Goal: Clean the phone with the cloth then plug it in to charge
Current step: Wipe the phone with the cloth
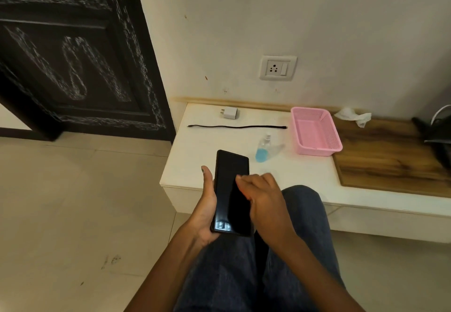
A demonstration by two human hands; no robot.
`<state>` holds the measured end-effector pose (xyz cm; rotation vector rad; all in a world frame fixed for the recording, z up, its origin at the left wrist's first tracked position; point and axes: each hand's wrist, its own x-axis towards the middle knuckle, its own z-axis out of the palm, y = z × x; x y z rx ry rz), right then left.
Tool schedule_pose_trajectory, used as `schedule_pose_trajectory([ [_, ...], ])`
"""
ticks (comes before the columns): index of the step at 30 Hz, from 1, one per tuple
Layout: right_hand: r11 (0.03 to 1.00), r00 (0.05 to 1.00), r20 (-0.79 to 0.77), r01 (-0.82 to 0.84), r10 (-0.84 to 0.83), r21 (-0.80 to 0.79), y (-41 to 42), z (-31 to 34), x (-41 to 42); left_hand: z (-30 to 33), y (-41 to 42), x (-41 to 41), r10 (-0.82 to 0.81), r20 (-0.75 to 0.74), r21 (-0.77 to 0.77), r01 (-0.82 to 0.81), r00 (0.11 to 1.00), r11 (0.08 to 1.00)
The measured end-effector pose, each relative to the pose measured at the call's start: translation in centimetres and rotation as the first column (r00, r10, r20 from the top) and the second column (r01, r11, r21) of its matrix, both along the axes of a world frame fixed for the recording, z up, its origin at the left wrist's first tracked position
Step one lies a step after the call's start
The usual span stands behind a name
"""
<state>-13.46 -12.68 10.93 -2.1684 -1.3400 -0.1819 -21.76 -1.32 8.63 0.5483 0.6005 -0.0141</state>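
A black phone (229,189) with a dark screen rests in my left hand (206,210), which grips its left edge and lower end above my lap. My right hand (262,198) lies against the phone's right edge, fingers curled onto the screen; no cloth shows in it. A crumpled white cloth (353,115) lies at the back of the ledge by the wall. A white charger plug (229,112) and a black cable (236,127), laid out straight, sit on the white ledge (195,160). A wall socket (277,68) is above them.
A small clear spray bottle (263,148) with blue liquid stands near the phone's top. A pink plastic basket (316,131) sits to its right, beside a wooden board (390,162). A dark door (73,55) is at left, a dark object (436,136) at far right.
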Motion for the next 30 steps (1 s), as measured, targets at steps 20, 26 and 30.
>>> schedule_pose_trajectory([
  [20, 1.0, 0.999, 0.034, 0.024, -0.024, 0.02, 1.2, 0.5, 0.7, -0.1, 0.1, 0.0, -0.022, 0.008, 0.025, 0.022, 1.0, 0.999],
  [26, 0.998, 0.998, 0.035, -0.061, 0.061, 0.015, -0.6, -0.2, -1.5, -0.4, 0.3, -0.1, -0.006, -0.023, 0.015, 0.006, 1.0, 1.0],
  [30, 1.0, 0.998, 0.064, -0.028, 0.029, -0.01, 0.5, 0.8, 0.9, 0.3, 0.1, 0.2, -0.028, -0.016, 0.028, 0.029, 0.999, 0.999],
])
